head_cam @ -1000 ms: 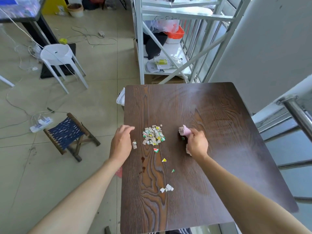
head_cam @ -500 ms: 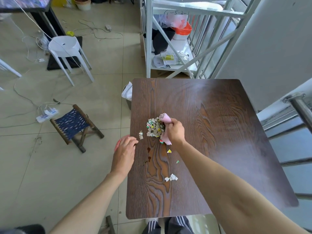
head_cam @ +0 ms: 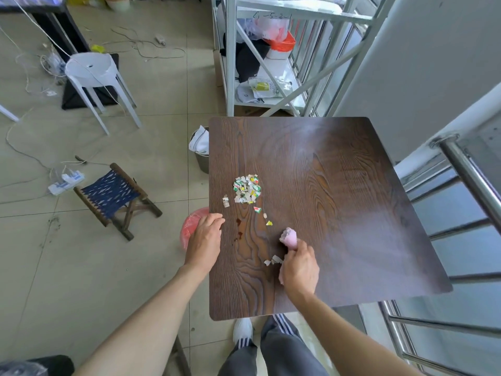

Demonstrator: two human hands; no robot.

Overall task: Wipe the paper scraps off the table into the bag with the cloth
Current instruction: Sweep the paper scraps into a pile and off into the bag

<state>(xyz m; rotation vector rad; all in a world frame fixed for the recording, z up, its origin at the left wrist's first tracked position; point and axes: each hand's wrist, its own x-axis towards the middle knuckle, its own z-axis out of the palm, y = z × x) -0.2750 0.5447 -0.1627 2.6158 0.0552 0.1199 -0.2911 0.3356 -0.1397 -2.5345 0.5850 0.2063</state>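
Right hand (head_cam: 299, 270) grips the bunched pink cloth (head_cam: 289, 237) beside white scraps (head_cam: 273, 260) near the dark wood-grain counter (head_cam: 352, 202) front edge. Left hand (head_cam: 204, 240) — fingers curled on the left edge — holds the red plastic bag (head_cam: 189, 226) there; scrap pile (head_cam: 246, 189) mid-left.

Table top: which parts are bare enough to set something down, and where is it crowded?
The table is bare across its right half and far edge. Crowded: the paper scraps near the left edge, a trail toward the right hand holding the cloth, and the left hand.
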